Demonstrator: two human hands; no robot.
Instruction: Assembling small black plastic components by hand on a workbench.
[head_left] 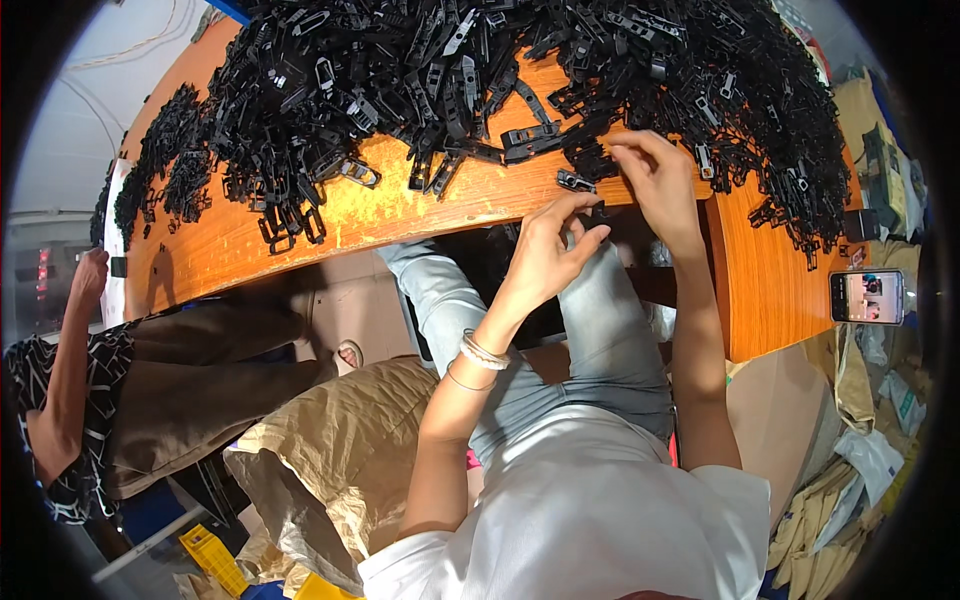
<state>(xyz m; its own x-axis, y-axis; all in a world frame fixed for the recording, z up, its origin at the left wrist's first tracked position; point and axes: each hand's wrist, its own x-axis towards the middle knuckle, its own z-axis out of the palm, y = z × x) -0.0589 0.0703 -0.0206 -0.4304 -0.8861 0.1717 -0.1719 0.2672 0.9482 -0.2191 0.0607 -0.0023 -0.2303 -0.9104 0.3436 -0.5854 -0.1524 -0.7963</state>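
Left hand point(545, 255) raised at the near edge of the orange wooden table point(420, 205), fingers bent and pinched on a small black plastic clip point(596, 212), thumb below it. Right hand point(655, 185) just beside, over the table edge, fingers curled downward with the tips close together near the same clip; whether they grip anything cannot be told. One loose black clip piece point(575, 181) lying on the bare wood just beyond the left fingertips.

Heaped across the far side of the table, a big pile of black plastic clips point(520, 70), spilling to within reach of both hands and crowding the right hand's far side. A smaller heap point(165, 160) toward the table's left end. Past the table's right end, a phone point(866, 297) with a lit screen, cardboard and paper scraps below it. Under the table's near edge, knees in light jeans; left of them a crumpled brown sack point(330, 440). At the table's left end, another person's arm point(75, 340) in a patterned sleeve.
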